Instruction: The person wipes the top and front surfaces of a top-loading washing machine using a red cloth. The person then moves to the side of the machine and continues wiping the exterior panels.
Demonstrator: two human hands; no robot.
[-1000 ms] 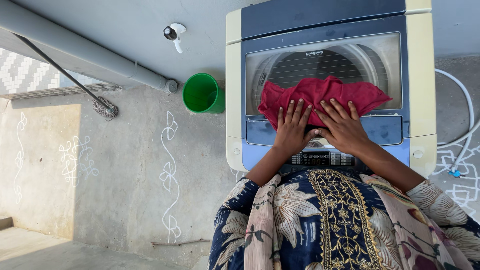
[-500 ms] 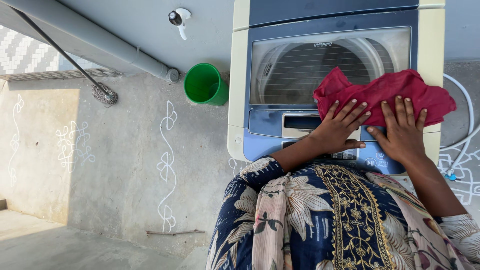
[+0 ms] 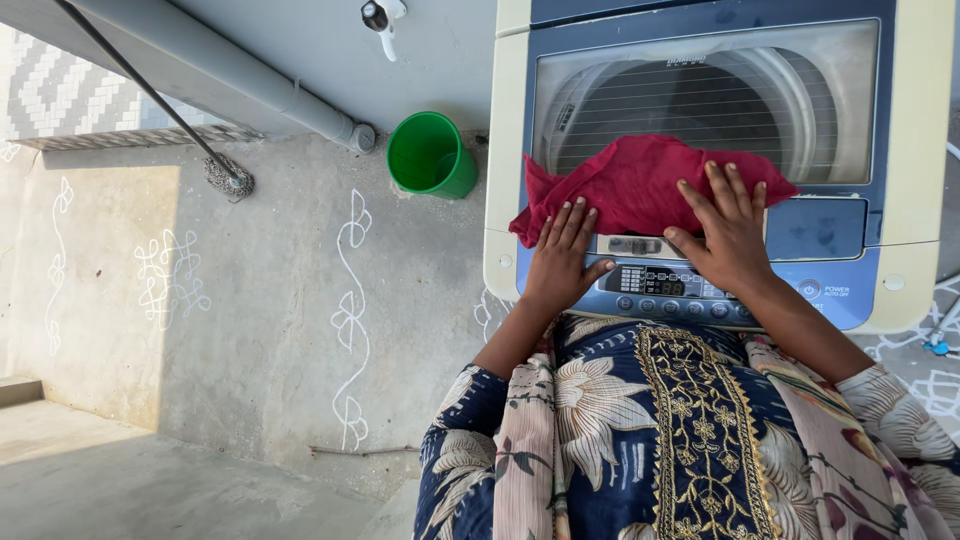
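Your left hand (image 3: 558, 262) lies flat, fingers (image 3: 568, 222) together and pointing to 12 o'clock, fingertips on the near edge of the red cloth (image 3: 640, 185); the palm rests on the front ledge of the washing machine (image 3: 505, 200), just left of the control panel (image 3: 668, 285). Your right hand (image 3: 730, 235) is spread wide, palm down on the cloth's right half, thumb reaching toward 9 o'clock. Neither hand pinches or grips; both press open-palmed, which reads as pinning and smoothing the cloth against a hard flat surface. The cloth is spread over the closed glass lid (image 3: 700, 100) along its near edge, at 12 o'clock from your torso, one corner drooping off toward 8 o'clock over the machine's left front. The lid gives a firm, level backing, likely why the cloth sits there and not in the drum seen through the glass. A green bucket (image 3: 430, 155) stands on the concrete floor (image 3: 280, 300) at 9 o'clock from the machine, just beside it; a tap (image 3: 380, 15) projects from the wall at 11 o'clock. Against the frame half a second earlier: the cloth then hung further toward 3 o'clock, past the lid's right edge; now it is centred, and both hands have tracked left with it.
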